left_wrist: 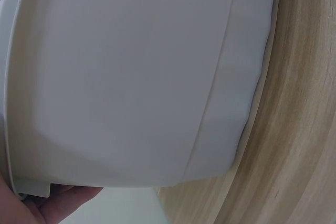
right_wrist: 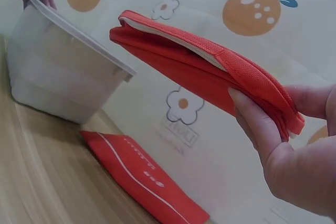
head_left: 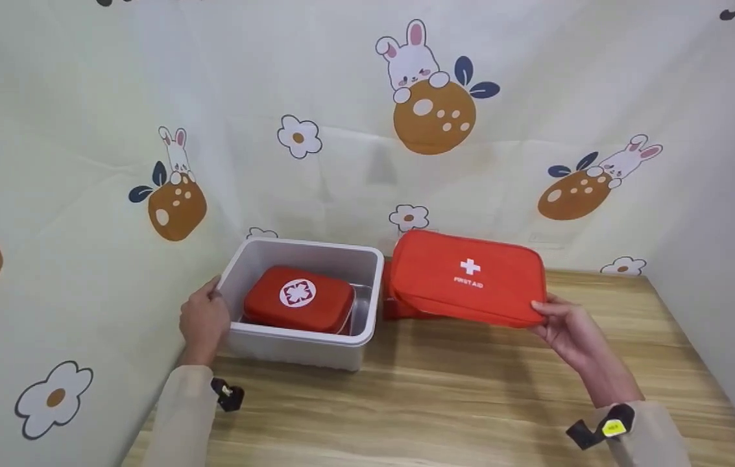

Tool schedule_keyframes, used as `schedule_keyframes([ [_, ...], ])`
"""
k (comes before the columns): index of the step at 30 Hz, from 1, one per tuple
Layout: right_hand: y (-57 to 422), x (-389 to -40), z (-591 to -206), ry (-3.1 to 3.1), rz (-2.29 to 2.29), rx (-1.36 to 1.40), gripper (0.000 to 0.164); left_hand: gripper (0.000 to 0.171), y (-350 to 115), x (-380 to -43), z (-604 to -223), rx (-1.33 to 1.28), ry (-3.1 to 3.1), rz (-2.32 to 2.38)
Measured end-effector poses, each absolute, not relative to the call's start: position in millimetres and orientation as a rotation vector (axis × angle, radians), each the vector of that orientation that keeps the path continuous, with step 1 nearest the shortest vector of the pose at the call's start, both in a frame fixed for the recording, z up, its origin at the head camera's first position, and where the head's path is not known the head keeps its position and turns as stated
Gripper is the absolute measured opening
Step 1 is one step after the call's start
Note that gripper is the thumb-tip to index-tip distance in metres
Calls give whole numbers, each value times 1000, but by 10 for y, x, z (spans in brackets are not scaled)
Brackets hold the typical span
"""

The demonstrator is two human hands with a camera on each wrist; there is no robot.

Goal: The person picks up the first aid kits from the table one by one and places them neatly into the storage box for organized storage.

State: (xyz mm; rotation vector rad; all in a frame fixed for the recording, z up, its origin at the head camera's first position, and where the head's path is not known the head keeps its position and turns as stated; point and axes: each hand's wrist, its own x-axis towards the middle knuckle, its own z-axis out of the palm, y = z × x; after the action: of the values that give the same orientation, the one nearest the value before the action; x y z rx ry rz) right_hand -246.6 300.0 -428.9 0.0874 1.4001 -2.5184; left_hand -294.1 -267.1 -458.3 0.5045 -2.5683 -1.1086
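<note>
My left hand point(head_left: 204, 322) grips the left rim of a pale grey plastic bin point(head_left: 296, 349) on the table. Inside it lies a red case point(head_left: 263, 301) with a round white emblem, on something silvery. My right hand point(head_left: 571, 334) pinches the right end of a red first aid pouch point(head_left: 432, 275) marked with a white cross, thumb on top and fingers beneath. The pouch is raised above the table, just right of the bin. In the right wrist view its zipped edge point(right_wrist: 173, 35) gapes a little. A flat red packet point(right_wrist: 142, 174) with white print lies below, mostly hidden in the head view.
The wood-grain table point(head_left: 445, 402) is enclosed by pale cloth walls point(head_left: 328, 71) printed with rabbits, fruit and flowers. The bin stands near the left wall, and the red packet lies between it and the back wall's right part.
</note>
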Motion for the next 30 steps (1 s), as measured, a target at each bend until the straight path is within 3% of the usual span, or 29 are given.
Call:
schedule_keyframes([
  [19, 2348, -2631, -4174, 1428, -2380, -77, 46, 49, -2671, -2955, -4611, 492, -2540, -1081],
  [30, 2001, -2654, -4152, 1466, -2338, -141, 74, 48, -2664, -2946, -4615, 481, -2528, -1113],
])
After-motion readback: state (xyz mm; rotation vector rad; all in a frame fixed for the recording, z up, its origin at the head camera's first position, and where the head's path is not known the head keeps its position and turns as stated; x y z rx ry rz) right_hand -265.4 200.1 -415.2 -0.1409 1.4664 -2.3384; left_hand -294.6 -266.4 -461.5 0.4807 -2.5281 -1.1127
